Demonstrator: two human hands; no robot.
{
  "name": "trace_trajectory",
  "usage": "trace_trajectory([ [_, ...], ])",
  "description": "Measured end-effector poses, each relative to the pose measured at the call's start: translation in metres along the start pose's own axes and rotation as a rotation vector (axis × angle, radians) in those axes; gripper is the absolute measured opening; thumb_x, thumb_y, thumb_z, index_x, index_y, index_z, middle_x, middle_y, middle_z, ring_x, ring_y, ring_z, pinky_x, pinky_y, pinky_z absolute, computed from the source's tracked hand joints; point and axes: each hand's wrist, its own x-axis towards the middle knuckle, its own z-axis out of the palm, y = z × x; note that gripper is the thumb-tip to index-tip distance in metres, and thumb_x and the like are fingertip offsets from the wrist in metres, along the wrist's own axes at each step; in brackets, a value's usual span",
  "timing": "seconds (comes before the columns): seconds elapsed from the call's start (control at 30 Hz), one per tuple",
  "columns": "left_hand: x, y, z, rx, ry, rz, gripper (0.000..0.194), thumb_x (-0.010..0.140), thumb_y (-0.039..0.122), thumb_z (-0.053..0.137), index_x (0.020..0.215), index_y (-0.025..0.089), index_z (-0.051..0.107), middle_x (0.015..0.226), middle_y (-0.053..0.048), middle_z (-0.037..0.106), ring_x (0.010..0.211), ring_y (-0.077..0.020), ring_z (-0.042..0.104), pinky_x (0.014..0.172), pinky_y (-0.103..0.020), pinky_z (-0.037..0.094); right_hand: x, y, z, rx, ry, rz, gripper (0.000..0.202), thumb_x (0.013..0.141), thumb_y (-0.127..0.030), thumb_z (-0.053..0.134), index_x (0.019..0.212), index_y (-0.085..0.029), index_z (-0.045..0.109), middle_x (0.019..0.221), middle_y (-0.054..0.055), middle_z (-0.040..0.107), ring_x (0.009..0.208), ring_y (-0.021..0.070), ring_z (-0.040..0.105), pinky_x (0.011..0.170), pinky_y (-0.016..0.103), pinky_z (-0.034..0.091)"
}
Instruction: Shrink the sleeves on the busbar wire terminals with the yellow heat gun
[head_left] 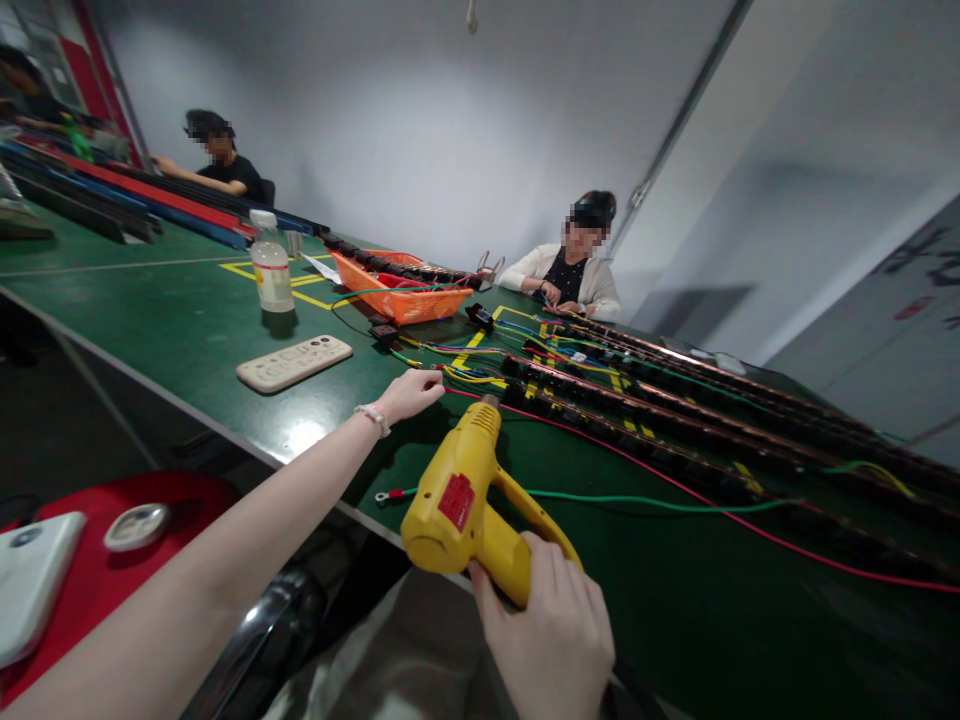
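Note:
My right hand (559, 625) is wrapped round the handle of a yellow heat gun (442, 480) with a red label. The gun's nozzle points away from me, towards the wires on the table. Farther forward, my left hand (411, 394) is closed, its fingertips pinching the end of a red wire (622, 455). That wire runs off to the right across the green table. Yellow-and-green wires (472, 376) lie just beyond my fingers. Below the gun's nozzle, a green wire (637, 501) with a ring terminal (387, 496) lies on the table.
Long black and copper bars (600, 415) with wires stretch along the right. An orange basket (405, 302) stands behind my left hand. A phone (294, 363) and a bottle (271, 265) are at left. A co-worker (566, 265) sits across the table, another person (225, 165) farther left.

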Motion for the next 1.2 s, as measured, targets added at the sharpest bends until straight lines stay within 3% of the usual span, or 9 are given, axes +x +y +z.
trace_trajectory([
  [0.23, 0.000, -0.001, 0.000, -0.004, -0.004, -0.025, 0.029, 0.081, 0.038, 0.041, 0.064, 0.015, 0.046, 0.059, 0.002, 0.044, 0.057, -0.0097, 0.039, 0.053, -0.022, 0.024, 0.004, -0.017, 0.008, 0.092, 0.014, -0.013, 0.043, 0.083, -0.054, 0.049, 0.096, -0.014, 0.054, 0.081, 0.004, 0.057, 0.076, 0.0173, 0.048, 0.074, 0.031, 0.034],
  [0.57, 0.001, -0.006, 0.002, -0.005, -0.001, -0.002, 0.028, 0.080, 0.037, 0.041, 0.064, 0.015, 0.047, 0.059, 0.003, 0.044, 0.058, -0.0094, 0.039, 0.056, -0.022, 0.026, 0.003, -0.012, 0.009, 0.117, 0.048, -0.035, 0.044, 0.083, -0.054, 0.050, 0.098, -0.013, 0.056, 0.082, 0.004, 0.058, 0.077, 0.0163, 0.051, 0.077, 0.031, 0.035],
  [0.87, 0.000, -0.004, 0.000, -0.007, -0.014, -0.003, 0.027, 0.080, 0.035, 0.039, 0.063, 0.015, 0.045, 0.059, 0.002, 0.043, 0.058, -0.0098, 0.038, 0.055, -0.023, 0.025, 0.002, 0.016, 0.004, 0.119, 0.036, -0.077, 0.044, 0.082, -0.056, 0.049, 0.097, -0.014, 0.057, 0.084, 0.003, 0.061, 0.079, 0.0160, 0.052, 0.078, 0.029, 0.036],
  [1.2, -0.001, -0.002, -0.001, -0.049, -0.045, -0.017, 0.026, 0.081, 0.034, 0.036, 0.063, 0.016, 0.041, 0.061, 0.002, 0.044, 0.058, -0.0101, 0.039, 0.055, -0.022, 0.028, -0.007, 0.057, -0.008, -0.070, 0.037, -0.065, 0.043, 0.084, -0.055, 0.047, 0.097, -0.015, 0.057, 0.083, 0.004, 0.061, 0.077, 0.0161, 0.052, 0.075, 0.029, 0.037],
])
